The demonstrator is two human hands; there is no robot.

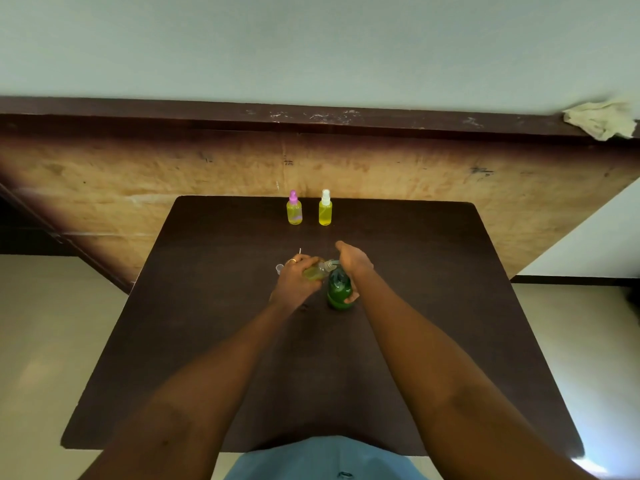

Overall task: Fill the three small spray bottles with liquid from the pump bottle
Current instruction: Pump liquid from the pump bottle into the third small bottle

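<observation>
A green pump bottle (339,292) stands near the middle of the dark table (207,341). My right hand (351,259) lies over its pump head, the thumb against the bottle's side. My left hand (294,278) grips an uncapped small bottle (317,271) holding some yellow liquid, tilted with its mouth at the pump spout. Two small spray bottles full of yellow liquid stand at the far edge: one with a pink top (294,208), one with a white top (325,208).
A small clear cap (279,268) and a thin white tube (300,251) lie on the table just left of my left hand. A wooden panel (138,181) stands behind the table, with a crumpled cloth (601,119) on its top right.
</observation>
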